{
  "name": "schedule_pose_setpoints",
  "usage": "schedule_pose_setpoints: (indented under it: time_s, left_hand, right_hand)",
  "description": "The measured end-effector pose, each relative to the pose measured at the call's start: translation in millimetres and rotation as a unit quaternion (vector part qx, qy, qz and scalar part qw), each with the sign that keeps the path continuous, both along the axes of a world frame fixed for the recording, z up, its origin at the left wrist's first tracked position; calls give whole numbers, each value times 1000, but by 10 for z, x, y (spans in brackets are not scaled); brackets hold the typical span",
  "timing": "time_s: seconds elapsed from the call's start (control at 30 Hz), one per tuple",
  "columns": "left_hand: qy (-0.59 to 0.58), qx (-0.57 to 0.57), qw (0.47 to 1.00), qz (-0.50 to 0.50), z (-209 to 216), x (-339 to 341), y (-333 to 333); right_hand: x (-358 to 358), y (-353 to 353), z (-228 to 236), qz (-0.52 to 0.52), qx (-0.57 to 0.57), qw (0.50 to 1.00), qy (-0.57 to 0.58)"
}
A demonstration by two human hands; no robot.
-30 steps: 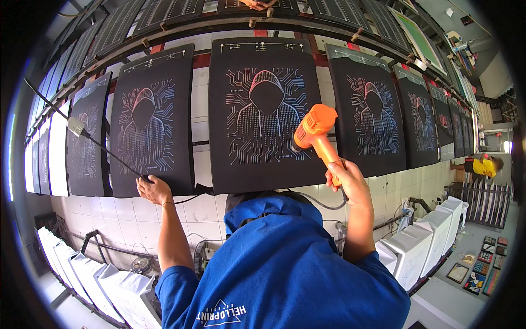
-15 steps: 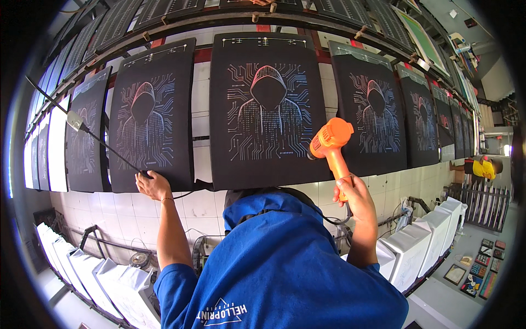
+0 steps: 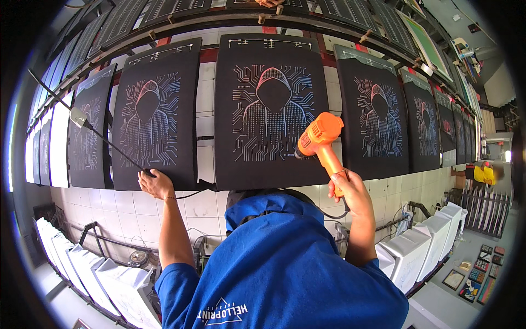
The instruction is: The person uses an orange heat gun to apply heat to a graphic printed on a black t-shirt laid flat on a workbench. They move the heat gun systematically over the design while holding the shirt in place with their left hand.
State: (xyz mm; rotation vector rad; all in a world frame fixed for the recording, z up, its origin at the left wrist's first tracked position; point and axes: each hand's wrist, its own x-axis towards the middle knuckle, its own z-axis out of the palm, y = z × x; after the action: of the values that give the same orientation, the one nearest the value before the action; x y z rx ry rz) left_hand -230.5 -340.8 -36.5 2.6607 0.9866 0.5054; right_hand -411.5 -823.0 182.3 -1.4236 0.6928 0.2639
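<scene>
My right hand (image 3: pixel 353 194) is closed around the handle of an orange heat gun (image 3: pixel 323 137). Its dark nozzle points left over the lower right of the hooded-figure print on a black fabric panel (image 3: pixel 274 175); whether it touches cannot be told. At the lower edge of the neighbouring printed panel (image 3: pixel 156 131) on the left, my left hand (image 3: pixel 157 183) has its fingers closed on a black cable (image 3: pixel 118 151). That cable slants up left to a pale plug connector (image 3: pixel 78 117). Another stretch of dark cord passes right from my left hand.
More black panels with the same print (image 3: pixel 378 115) stand in a row on both sides. Behind them runs a dark rail (image 3: pixel 230 16) with pegs. White-covered boards (image 3: pixel 123 282) line the near side. A person in yellow (image 3: pixel 484 174) is far right; another hand (image 3: pixel 268 3) shows at the top.
The heat gun has shifted left and slightly up, its nozzle swinging from the panel's right edge onto the print. My left hand still grips the cable; the view has shifted slightly.
</scene>
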Motion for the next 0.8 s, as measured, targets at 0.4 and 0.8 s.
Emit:
schedule_pose_setpoints:
  time_s: [0.4,0.8]
  left_hand:
    - [-11,1,1000,-5,4,-2,6]
    - [-10,-3,1000,-9,17,-3,4]
  right_hand:
    - [380,45,-21,4,7,1000,-21]
    - [343,149,-26,68,24,997,-19]
